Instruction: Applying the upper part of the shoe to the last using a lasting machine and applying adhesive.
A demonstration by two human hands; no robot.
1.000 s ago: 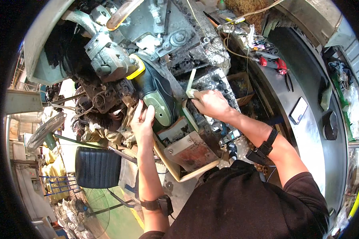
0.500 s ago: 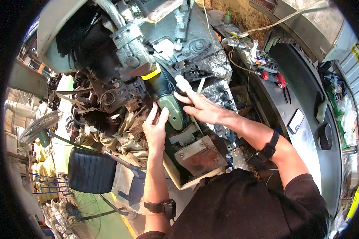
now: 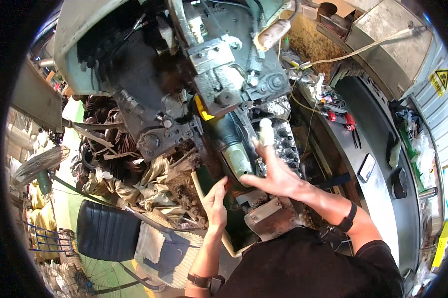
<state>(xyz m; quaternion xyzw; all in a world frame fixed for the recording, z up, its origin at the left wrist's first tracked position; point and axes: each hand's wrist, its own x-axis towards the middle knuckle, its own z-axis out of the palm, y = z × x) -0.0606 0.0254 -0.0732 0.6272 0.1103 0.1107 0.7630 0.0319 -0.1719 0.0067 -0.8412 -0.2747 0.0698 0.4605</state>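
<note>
A shoe last (image 3: pixel 238 158), green at its near end with a dark covering farther up, points toward me under the machine's head. My right hand (image 3: pixel 278 178) lies along its right side, fingers spread, the thumb reaching over the near end. At the index finger is a white rounded piece (image 3: pixel 266 133); whether it is a finger wrap or a knob I cannot tell. My left hand (image 3: pixel 216 204) is just left of the near end, fingers up and holding nothing visible. A yellow part (image 3: pixel 202 108) borders the dark covering.
The grey machine (image 3: pixel 219 59) fills the top middle. Below the last sits a metal bracket (image 3: pixel 269 216). A phone (image 3: pixel 367 168) and a red tool (image 3: pixel 340 119) lie on the curved bench at right. A black chair (image 3: pixel 107 231) stands lower left, beside piled cloth (image 3: pixel 144 184).
My left hand has come off the last and dropped lower. The right hand has moved down, its thumb now at the near end. The whole view has shifted.
</note>
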